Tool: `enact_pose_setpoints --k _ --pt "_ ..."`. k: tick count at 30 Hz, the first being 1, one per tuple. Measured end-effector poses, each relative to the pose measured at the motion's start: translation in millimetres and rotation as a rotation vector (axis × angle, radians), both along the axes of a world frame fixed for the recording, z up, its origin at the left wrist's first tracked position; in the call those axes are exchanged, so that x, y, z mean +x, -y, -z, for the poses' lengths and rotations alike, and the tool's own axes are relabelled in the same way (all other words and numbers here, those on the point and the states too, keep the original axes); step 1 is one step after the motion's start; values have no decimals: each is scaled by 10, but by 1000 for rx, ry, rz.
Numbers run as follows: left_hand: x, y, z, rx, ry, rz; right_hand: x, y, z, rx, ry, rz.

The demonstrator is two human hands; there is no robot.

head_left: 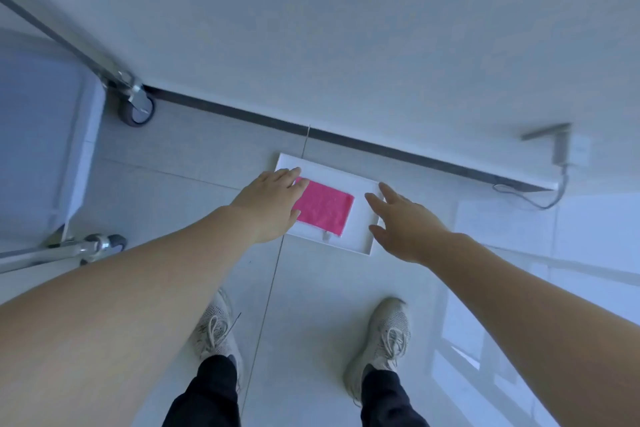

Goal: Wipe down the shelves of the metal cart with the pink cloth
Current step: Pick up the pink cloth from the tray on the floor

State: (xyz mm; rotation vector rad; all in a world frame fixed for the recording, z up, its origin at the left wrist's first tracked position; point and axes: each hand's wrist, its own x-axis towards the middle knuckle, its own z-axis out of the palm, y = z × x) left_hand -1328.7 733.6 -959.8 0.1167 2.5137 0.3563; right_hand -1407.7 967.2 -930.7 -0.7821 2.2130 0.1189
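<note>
A folded pink cloth (323, 207) lies flat in a shallow white tray (360, 239) on the tiled floor by the wall. My left hand (270, 204) reaches down over the tray's left side, fingers spread, fingertips at the cloth's left corner. My right hand (401, 218) hovers open over the tray's right edge, holding nothing. The metal cart (52, 149) stands at the left, its lower shelf and two caster wheels showing.
A dark baseboard (346, 140) runs along the wall behind the tray. A wall socket with a plugged adapter and cable (561, 163) is at the right. My two feet in pale sneakers (381, 333) stand just short of the tray.
</note>
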Motion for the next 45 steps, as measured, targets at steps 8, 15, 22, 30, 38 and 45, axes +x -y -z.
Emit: enact_pose_setpoints --k 8,15,22,30,38,45 --pt "-134 -115 1687 -27 64 73 2 10 1782 55 42 20" --pt "-373 -134 2401 -40 28 7 -44 10 2584 45 30 33" --pt "-556 -123 2633 -98 -81 -55 -184 142 2754 51 17 122" --pt "-640 0 2178 -75 -44 -97 -294 290 2300 2 -61 153" --pt "-674 424 562 -22 -50 -204 -540 662 834 -237 -191 157" --pt "-607 932 -1731 -57 -93 -223 -666 1092 -1357 -313 -247 76"
